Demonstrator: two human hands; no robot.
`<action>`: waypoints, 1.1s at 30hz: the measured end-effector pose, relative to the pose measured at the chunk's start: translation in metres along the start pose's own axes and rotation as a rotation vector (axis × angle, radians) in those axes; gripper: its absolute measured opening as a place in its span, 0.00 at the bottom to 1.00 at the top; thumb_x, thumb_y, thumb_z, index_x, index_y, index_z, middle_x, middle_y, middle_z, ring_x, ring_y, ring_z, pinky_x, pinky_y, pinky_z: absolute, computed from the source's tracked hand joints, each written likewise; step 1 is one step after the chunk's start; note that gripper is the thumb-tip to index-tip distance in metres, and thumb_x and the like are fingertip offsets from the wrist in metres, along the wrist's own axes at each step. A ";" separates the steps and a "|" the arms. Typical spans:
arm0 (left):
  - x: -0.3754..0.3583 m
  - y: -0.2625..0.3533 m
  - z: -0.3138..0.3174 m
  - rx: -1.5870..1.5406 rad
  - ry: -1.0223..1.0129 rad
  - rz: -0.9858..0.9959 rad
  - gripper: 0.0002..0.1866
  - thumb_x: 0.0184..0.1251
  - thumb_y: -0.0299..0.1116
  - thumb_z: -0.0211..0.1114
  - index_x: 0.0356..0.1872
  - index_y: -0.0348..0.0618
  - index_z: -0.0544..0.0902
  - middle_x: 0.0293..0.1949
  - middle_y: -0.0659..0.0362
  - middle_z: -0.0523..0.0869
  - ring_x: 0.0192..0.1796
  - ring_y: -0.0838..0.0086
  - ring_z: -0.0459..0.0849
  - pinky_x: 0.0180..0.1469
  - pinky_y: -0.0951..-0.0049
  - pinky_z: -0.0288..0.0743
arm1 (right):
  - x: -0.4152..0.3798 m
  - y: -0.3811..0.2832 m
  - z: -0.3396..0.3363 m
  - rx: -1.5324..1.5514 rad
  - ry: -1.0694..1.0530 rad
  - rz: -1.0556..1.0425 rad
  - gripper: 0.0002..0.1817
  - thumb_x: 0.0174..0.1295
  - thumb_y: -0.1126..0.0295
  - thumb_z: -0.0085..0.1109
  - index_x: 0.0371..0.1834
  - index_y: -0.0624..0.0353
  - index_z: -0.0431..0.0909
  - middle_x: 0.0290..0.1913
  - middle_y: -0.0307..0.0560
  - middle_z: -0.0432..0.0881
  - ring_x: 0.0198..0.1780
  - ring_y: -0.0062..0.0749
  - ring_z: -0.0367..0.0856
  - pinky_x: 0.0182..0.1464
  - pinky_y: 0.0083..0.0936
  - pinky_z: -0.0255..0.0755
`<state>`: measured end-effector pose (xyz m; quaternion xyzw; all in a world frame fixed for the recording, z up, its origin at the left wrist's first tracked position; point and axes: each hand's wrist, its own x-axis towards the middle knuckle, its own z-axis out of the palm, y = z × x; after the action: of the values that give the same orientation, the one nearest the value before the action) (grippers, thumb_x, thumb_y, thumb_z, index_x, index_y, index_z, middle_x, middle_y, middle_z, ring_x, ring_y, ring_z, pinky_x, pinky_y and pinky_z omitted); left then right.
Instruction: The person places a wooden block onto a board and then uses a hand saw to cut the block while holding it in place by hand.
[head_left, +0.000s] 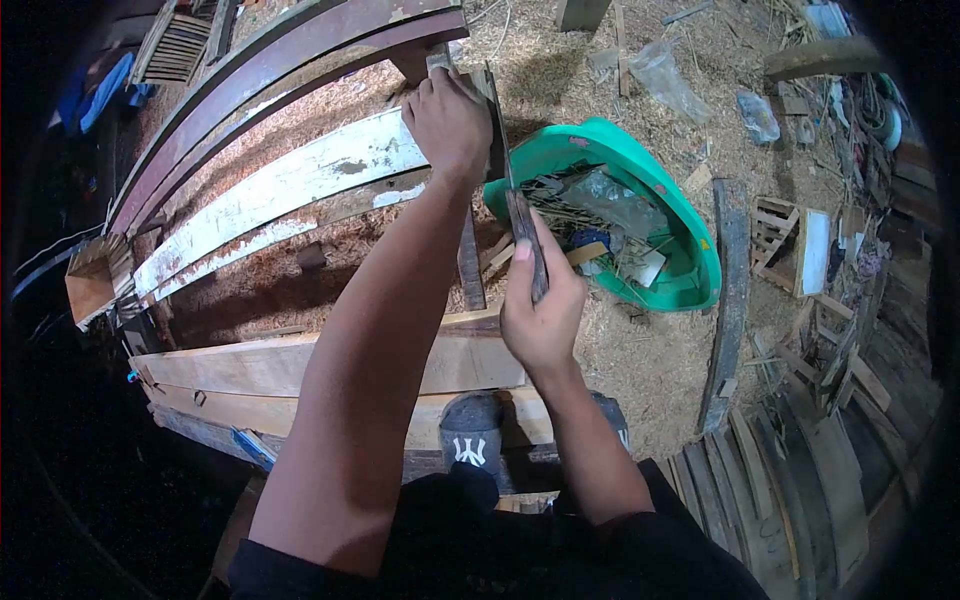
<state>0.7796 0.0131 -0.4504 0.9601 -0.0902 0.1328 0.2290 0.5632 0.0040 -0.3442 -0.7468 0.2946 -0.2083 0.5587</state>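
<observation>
My right hand (543,300) is wrapped round the dark wooden handle of a knife (524,232). Its narrow blade points away from me, seen nearly edge-on. My left hand (450,122) is closed over a piece of wood (438,60), whose pale end shows beyond the knuckles; the fingers hide most of it. Right beside that hand, a dark upright strip of wood (494,125) stands close to the blade. Beneath the left wrist ends a long plank with flaking white paint (290,190).
A green plastic tub (705,255) holding wood scraps and clear plastic stands right of the knife. Long reddish beams (300,60) lie at far left, bare planks (240,365) near my feet. Shavings cover the ground. A dark board (730,290) and a small wooden crate (785,240) are at right.
</observation>
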 end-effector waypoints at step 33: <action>-0.001 0.001 -0.004 -0.043 -0.023 -0.005 0.18 0.80 0.41 0.50 0.45 0.36 0.81 0.43 0.44 0.87 0.52 0.48 0.82 0.65 0.51 0.66 | -0.024 0.046 -0.001 0.083 0.010 -0.037 0.24 0.75 0.68 0.52 0.70 0.69 0.76 0.28 0.49 0.80 0.31 0.21 0.75 0.36 0.26 0.73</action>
<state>0.7777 0.0141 -0.4465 0.9566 -0.0931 0.1191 0.2490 0.5352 0.0096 -0.3873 -0.7272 0.2745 -0.2342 0.5840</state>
